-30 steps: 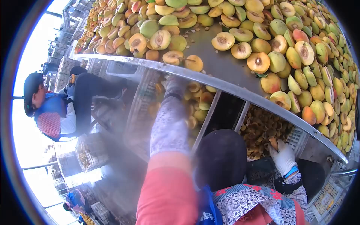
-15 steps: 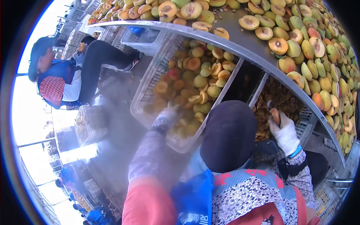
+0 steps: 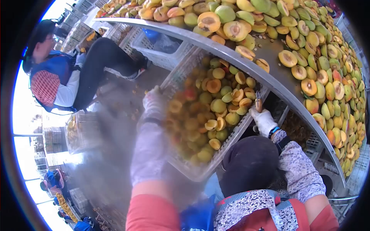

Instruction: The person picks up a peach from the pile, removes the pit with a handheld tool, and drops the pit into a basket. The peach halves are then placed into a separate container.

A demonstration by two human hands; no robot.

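Observation:
A white plastic crate (image 3: pixel 180 161) full of whole-looking and halved stone fruit (image 3: pixel 218 106) is in front of me, tilted in the view. My left hand (image 3: pixel 153 99), in a white glove, is closed on the crate's left rim; its fingers are partly blurred. At the opposite rim, my gloved right hand (image 3: pixel 263 120) grips a small hand tool (image 3: pixel 258 103) with an orange-brown handle and a metal end. That hand is against the crate's edge, and whether its fingers also hold the rim is hard to see.
A metal-edged table (image 3: pixel 266 45) heaped with halved fruit curves across the top and right. Below it is a bin of brown pits (image 3: pixel 296 129). A white basket (image 3: pixel 162 48) stands beyond the crate. On the left sits a co-worker (image 3: pixel 54 77), near another crate (image 3: pixel 83 131).
My left hand has moved from over the fruit to the crate's left rim. My right hand has gone left from above the pits to the near right rim, still holding the tool. The view has shifted.

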